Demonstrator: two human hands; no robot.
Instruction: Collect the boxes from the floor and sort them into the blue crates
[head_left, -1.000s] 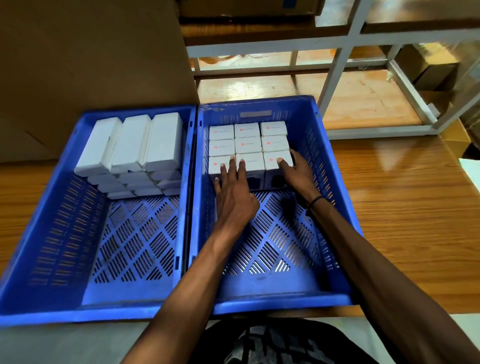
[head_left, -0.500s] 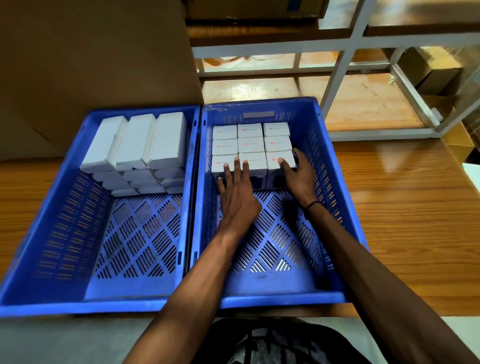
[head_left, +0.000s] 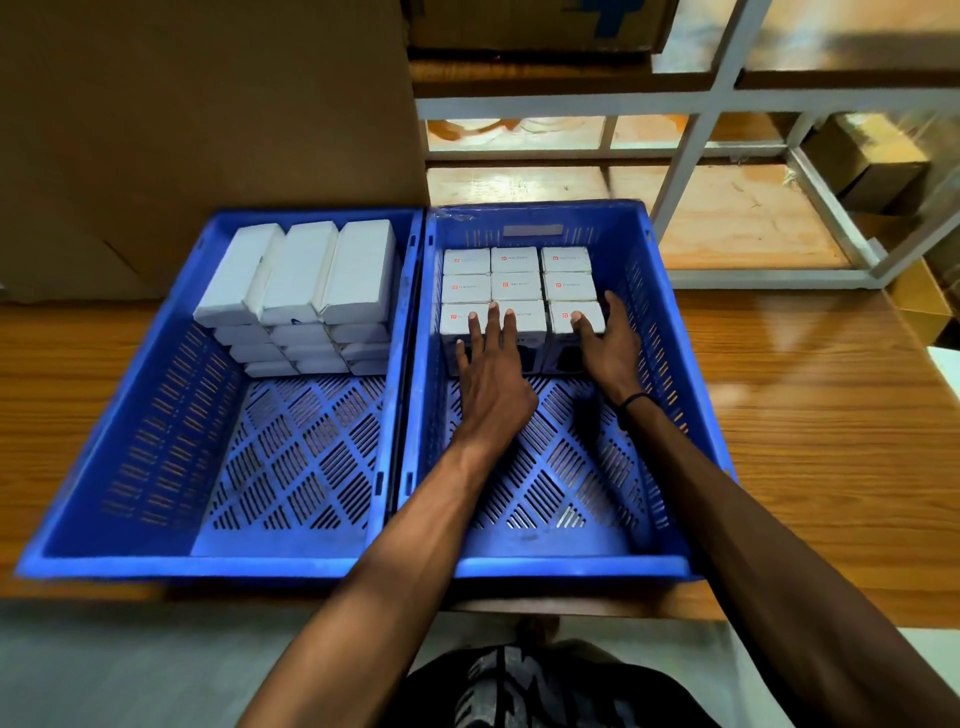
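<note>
Two blue crates stand side by side on a wooden table. The left crate (head_left: 130, 441) holds long white boxes (head_left: 301, 275) stacked at its back wall. At the back of the right crate (head_left: 571, 566), small white boxes with red logos (head_left: 517, 286) form a tight three-by-three block. My left hand (head_left: 493, 384) lies flat against the front row, fingers spread over the front-left and middle boxes. My right hand (head_left: 610, 348) cups the front-right box, fingertips on its top and thumb along its right side. Neither hand lifts a box.
A large brown cardboard box (head_left: 208, 130) stands right behind the left crate. A white metal shelf frame (head_left: 691, 140) with wooden boards rises behind the right crate, with cardboard boxes (head_left: 872, 161) inside it. Bare wooden table (head_left: 831, 441) extends to the right.
Both hands stay on the front row of small boxes with hardly any movement. Only my view has shifted slightly.
</note>
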